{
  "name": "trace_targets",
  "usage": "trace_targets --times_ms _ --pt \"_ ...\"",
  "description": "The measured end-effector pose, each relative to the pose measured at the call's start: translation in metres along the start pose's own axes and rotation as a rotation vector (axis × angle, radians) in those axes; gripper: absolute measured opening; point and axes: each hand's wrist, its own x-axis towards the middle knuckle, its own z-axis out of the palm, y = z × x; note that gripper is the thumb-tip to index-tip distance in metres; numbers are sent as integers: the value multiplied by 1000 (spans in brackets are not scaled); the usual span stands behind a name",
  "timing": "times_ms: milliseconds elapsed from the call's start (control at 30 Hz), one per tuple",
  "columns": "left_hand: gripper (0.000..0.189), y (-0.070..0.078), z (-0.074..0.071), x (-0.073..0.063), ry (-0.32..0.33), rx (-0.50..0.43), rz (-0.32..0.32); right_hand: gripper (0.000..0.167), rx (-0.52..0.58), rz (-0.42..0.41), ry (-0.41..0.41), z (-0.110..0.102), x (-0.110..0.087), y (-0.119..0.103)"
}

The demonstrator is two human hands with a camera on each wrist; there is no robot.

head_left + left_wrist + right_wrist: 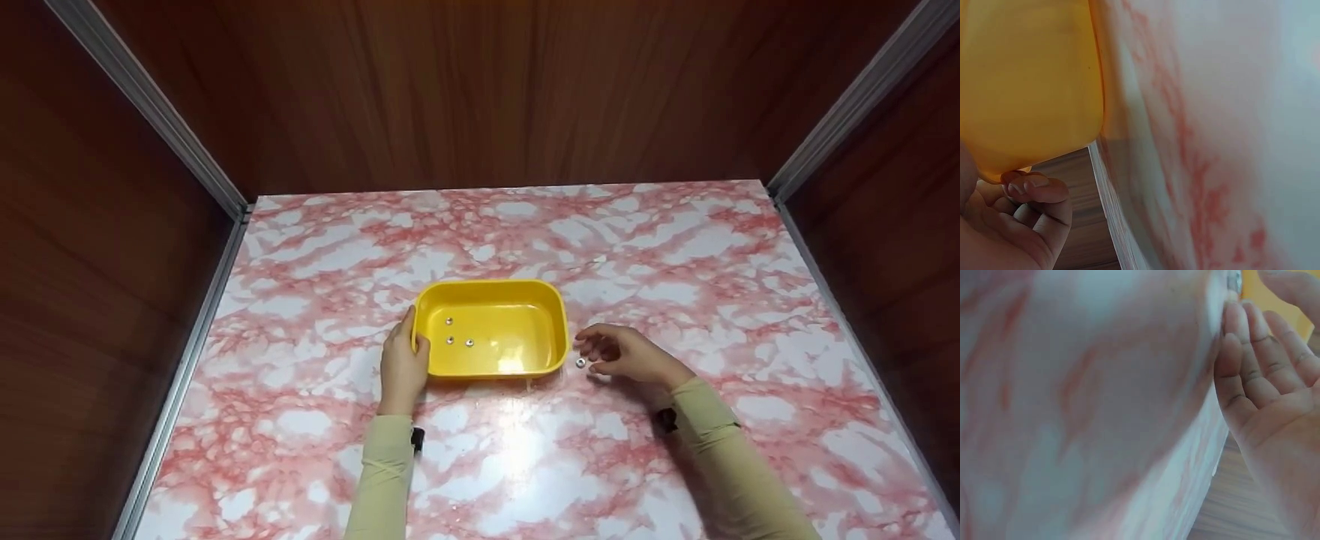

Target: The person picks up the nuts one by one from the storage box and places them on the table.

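A yellow rectangular tray (491, 291) sits on the table, with small silver nuts inside, including one nut (469, 343) toward its left half. At its left end my left hand (403, 366) grips the wall, thumb over the rim and fingers along the outside. The left wrist view has the tray's side (1033, 84) large, with curled fingertips (1044, 188) against its end. Just right of the tray lies another small silver nut (580, 363). My right hand (626, 355) is beside it, thumb and fingers apart around it, fingers loosely bent.
Red-and-white marbled tabletop (315, 322) surrounds the tray. A dark wood panel (495, 97) rises behind the far edge, and more panels with metal rails (187, 367) stand at both sides. Glare shows on the table in front of the tray.
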Motion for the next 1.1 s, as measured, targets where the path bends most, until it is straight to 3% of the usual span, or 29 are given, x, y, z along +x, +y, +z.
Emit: trace_targets --times_ms 300,733,1100 --pt "52 -1 -1 -1 6 1 17 53 43 -19 26 -14 -9 -15" --pt "52 0 -1 -1 -9 -3 -16 54 85 -26 23 -18 -14 -28" --pt "52 0 -1 0 9 -11 34 52 65 -62 42 -19 -14 -39"
